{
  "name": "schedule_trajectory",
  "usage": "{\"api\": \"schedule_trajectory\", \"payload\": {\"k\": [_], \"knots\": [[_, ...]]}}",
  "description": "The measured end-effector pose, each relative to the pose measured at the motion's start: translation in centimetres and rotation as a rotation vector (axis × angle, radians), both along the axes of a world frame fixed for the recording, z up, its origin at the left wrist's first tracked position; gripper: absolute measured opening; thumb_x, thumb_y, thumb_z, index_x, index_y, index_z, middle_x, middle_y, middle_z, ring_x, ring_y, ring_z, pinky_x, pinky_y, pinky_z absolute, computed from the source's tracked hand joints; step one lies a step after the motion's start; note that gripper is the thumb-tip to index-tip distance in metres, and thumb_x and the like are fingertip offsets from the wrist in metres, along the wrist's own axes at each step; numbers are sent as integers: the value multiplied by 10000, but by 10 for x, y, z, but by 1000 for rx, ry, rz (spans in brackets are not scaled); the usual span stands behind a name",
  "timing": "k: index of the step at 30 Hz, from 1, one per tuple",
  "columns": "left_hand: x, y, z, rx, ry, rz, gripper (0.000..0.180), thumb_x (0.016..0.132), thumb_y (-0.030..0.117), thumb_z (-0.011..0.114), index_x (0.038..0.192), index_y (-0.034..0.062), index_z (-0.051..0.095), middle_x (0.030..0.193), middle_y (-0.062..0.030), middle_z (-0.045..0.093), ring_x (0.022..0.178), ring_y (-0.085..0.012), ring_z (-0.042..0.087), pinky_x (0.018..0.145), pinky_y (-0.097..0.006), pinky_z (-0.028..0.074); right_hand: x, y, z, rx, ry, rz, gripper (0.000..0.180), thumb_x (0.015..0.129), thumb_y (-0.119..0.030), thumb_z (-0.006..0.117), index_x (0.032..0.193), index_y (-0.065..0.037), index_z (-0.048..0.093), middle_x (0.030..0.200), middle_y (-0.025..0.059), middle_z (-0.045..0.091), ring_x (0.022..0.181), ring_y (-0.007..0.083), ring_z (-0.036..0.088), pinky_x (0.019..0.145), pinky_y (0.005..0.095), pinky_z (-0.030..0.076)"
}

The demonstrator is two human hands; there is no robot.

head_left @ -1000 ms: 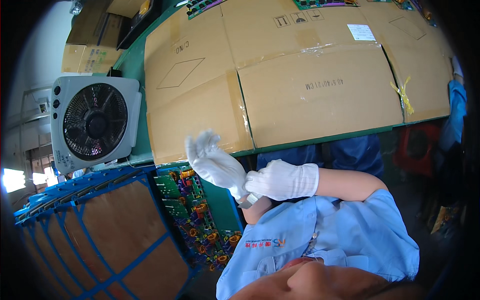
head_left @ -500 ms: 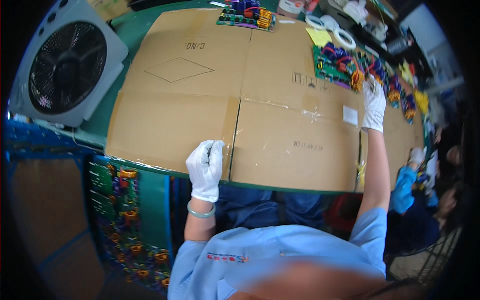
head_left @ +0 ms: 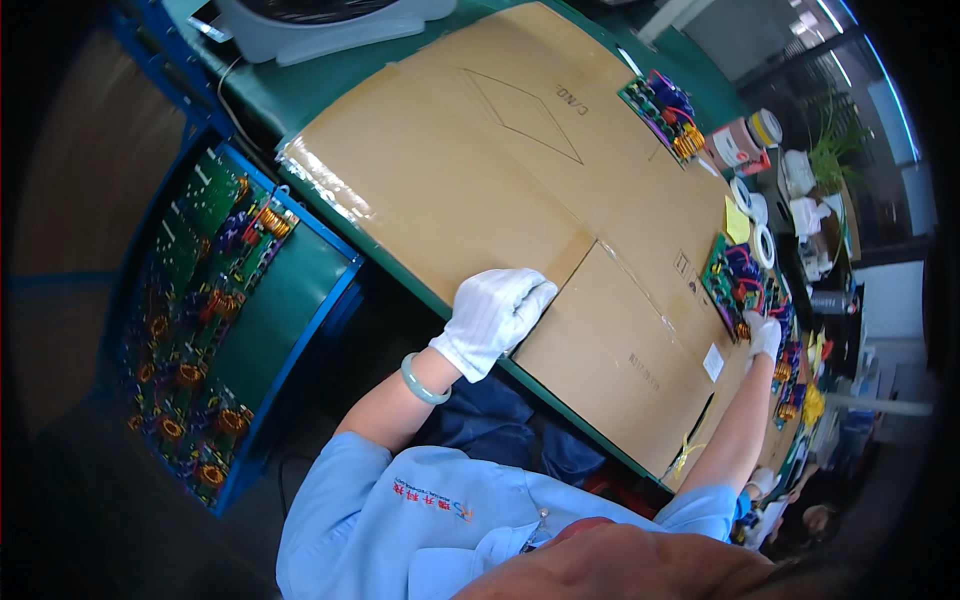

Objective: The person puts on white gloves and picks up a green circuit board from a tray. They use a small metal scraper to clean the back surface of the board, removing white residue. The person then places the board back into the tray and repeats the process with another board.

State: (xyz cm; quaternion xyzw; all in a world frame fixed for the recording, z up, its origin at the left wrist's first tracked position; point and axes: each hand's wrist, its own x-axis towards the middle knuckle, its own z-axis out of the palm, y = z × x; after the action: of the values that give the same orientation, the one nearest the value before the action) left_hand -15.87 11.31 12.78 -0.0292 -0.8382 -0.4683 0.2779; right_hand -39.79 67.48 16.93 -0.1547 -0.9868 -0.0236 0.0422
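Observation:
My left hand, in a white glove, is closed above the cardboard sheet near its front edge. What its curled fingers hold, if anything, is hidden. My right hand, also gloved, reaches to the right among the circuit boards. Its fingers are bent against the parts there, and what they grip cannot be made out. Just beside them lies a green circuit board with copper coils and red wires. Another circuit board sits by the sheet's far edge.
To my left, a blue-framed rack holds several populated boards. A grey fan stands at the far left. Beyond the boards are white tape rolls, a yellow note and a jar. More boards line the right side.
The view has turned toward the right, so the sheet appears slanted and the rack larger. My left hand stays closed near the front edge; my right hand remains by the boards.

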Motion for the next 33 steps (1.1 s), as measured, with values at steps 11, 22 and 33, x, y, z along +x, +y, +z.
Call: {"api": "schedule_trajectory", "payload": {"k": [11, 22, 33], "knots": [[3, 3, 11, 326, -221, -88, 158, 921, 137, 675, 875, -10, 709, 728, -114, 681, 635, -206, 656, 614, -311, 508, 139, -246, 154, -6, -203, 1122, 485, 675, -58, 754, 1141, -179, 696, 1112, 74, 707, 1025, 309, 659, 851, 396, 545], [4, 6, 0, 331, -227, -92, 175, 978, 128, 622, 902, -10, 700, 762, -86, 683, 630, -152, 636, 601, -283, 482, 165, -289, 74, -333, -241, 1257, 376, 864, -142, 631, 1239, -167, 649, 1292, 28, 641, 1135, 289, 632, 826, 383, 561], [8, 0, 2, 259, -219, -105, 206, 999, 139, 603, 939, -32, 698, 713, -50, 657, 652, -96, 594, 617, -245, 472, 265, -199, 39, -824, 130, 335, 298, 880, -76, 737, 1167, -1, 709, 1094, 124, 743, 993, 161, 694, 892, 296, 530]]}}
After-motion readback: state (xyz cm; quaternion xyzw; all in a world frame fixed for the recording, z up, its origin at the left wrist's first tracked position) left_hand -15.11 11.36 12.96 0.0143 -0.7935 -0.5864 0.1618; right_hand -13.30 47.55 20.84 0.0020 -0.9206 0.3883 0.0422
